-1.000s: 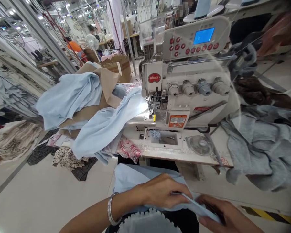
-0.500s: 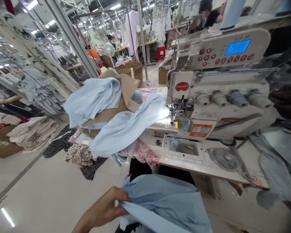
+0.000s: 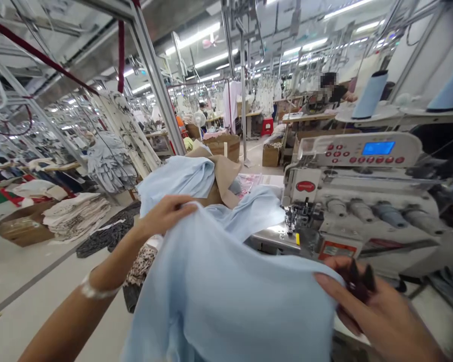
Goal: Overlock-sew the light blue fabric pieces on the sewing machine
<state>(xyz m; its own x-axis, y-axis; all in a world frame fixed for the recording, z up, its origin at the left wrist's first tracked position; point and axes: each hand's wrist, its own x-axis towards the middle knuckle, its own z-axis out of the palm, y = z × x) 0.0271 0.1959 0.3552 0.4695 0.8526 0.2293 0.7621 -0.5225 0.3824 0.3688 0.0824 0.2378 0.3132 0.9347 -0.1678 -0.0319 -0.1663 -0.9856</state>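
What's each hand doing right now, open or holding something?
Left hand: closed, gripping the pale blue garment.
Right hand: closed, pinching the garment's edge, with what look like dark thread snips also in its grip.

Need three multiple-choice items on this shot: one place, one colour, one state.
1. Which wrist wears the silver bangle?
A left
B right
C neither

2. What colour is the display screen on the overlock machine?
A red
B blue
C green

3. What state is the light blue fabric in?
A flat under the needle
B held up between both hands
C folded in a carton

1 A: it sits on the arm leading to the left hand.
2 B: the lit panel shows blue.
3 B: the left hand and right hand hold up its top edge.
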